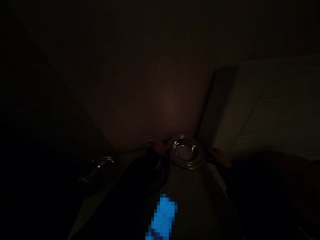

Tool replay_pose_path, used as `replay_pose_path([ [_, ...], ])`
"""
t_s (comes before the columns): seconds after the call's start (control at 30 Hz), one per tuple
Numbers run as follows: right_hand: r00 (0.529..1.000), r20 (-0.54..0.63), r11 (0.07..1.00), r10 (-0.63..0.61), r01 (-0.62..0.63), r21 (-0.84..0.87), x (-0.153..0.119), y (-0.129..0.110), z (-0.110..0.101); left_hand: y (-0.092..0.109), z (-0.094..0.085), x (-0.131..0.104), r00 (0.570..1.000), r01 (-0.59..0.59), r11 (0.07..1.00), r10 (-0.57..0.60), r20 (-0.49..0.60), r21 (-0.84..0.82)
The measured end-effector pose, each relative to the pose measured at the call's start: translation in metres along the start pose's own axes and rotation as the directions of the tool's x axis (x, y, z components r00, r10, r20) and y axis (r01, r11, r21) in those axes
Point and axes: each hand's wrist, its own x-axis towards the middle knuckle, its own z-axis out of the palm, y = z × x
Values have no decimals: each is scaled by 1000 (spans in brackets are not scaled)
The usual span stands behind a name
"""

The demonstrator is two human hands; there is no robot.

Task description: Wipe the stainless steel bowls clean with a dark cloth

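Note:
The scene is very dark. A shiny metal bowl with a wide, ringed rim [186,163] is held between my two hands; the several rings suggest nested pieces, but I cannot tell for sure. My left hand [162,146] grips its left edge, with the fingers partly lost in shadow. On the opposite edge my right hand [220,156] is closed at the rim. Below my left wrist a dark round dish [161,175] shows only in part, behind the sleeve.
Another shiny bowl [102,166] stands to the left on the surface. A plain wall [162,83] rises behind. At the right is a pale panelled piece [275,116] with ridges. A bright blue pixelated patch [163,216] glows at the bottom.

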Motion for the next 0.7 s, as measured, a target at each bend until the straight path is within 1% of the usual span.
replay_pose_path([
  [0.1, 1000, 8, 1000, -12, 12, -8, -11, -12, 3, 6, -9, -11, 1000, 21, 1000, -21, -18, -15],
  [0.2, 999, 25, 999, -29, 29, -13, -21, -21, 10, 8, -20, -21, 998, 24, 999, -26, -49, -28],
  [0.33, 996, 64, 998, -54, 55, -20, -34, -31, 25, 2, -37, -34, 997, 15, 998, -19, -75, -57],
  [0.47, 990, 110, 996, -88, 91, -19, -43, -38, 42, -4, -56, -50, 993, 49, 992, -60, -98, -115],
  [0.63, 978, 172, 991, -117, 125, -41, -48, -42, 63, -8, -79, -74, 987, 56, 996, -66, -149, -68],
  [0.7, 972, 199, 989, -123, 137, -57, -50, -42, 71, -13, -86, -82, 986, 45, 996, -57, -156, -78],
])
